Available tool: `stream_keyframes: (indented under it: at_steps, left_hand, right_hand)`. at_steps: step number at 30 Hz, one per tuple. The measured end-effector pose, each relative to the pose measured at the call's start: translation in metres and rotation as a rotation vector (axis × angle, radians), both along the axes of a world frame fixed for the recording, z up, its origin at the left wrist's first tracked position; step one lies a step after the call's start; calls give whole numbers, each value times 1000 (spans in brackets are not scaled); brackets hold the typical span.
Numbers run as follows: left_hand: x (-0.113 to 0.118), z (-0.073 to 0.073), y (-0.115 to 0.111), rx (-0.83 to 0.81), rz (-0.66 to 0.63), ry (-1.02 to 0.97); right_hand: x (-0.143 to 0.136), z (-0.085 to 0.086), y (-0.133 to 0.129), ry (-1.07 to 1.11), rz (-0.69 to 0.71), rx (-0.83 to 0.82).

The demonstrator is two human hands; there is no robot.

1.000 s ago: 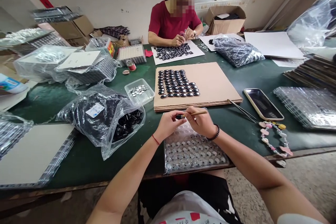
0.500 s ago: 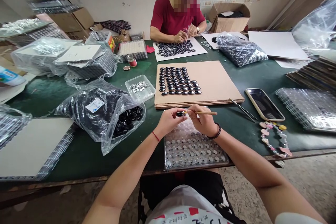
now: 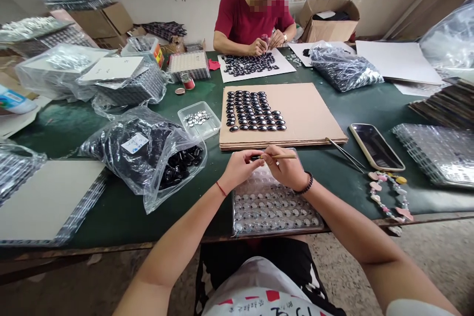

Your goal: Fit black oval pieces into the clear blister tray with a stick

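My left hand (image 3: 241,168) is closed in a pinch on a small black piece (image 3: 255,158), mostly covered by the fingers. In my right hand (image 3: 281,168) is a thin wooden stick (image 3: 285,156), its tip at the black piece. Both hands meet above a clear plastic tray (image 3: 277,215) with rows of small round parts. Just beyond them, a brown cardboard stack (image 3: 309,116) bears rows of glossy black oval pieces (image 3: 254,111). Left of it are a clear box of small silvery parts (image 3: 198,118) and an open plastic bag of black pieces (image 3: 181,165).
Tweezers (image 3: 345,154), a phone (image 3: 375,146) and a beaded string (image 3: 374,195) lie at the right. Across the green table (image 3: 148,227) a person in red (image 3: 237,19) works over black pieces on white board (image 3: 237,75). Wrapped stacks (image 3: 129,84) stand at the left.
The stick has turned slightly in my right hand and its tip is now more hidden by the fingers. My hands stay together above the tray. The whole view has shifted a little.
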State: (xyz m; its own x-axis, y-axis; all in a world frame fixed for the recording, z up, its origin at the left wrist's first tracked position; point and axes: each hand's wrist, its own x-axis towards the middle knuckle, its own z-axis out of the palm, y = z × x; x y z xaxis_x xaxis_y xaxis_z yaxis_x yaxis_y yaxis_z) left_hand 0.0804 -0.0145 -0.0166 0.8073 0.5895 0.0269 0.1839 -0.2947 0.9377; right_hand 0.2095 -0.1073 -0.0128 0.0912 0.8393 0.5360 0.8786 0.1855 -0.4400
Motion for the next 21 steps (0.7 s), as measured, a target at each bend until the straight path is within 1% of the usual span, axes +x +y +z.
stream_keyframes:
  at_steps: [4,6,7,9,13,15,16,18,21]
  left_hand:
    - [2,-5,0,41,31,-38]
    - [1,-7,0,16,38,-56]
    - [1,-7,0,-10,30,-68]
    - [1,-7,-1,-89,12,-96]
    - [1,-4,-6,-240,-20,-107]
    - [1,-2,-8,-270,-46,-96]
    - [1,-1,-8,-281,-46,-89]
    - [1,0,-8,-291,-22,-67]
    - [1,1,-7,-284,19,-46]
  right_hand:
    - [-3,1,0,-12,56,-25]
    - [-4,2,0,24,80,-35]
    - [-4,2,1,76,86,-45]
    - [-2,3,2,287,92,-89]
    - [6,6,7,951,170,-257]
    - [8,7,9,1164,203,-279]
    - [8,7,10,1206,206,-271]
    - [8,6,10,1172,184,-251]
    - [7,2,10,942,81,-209]
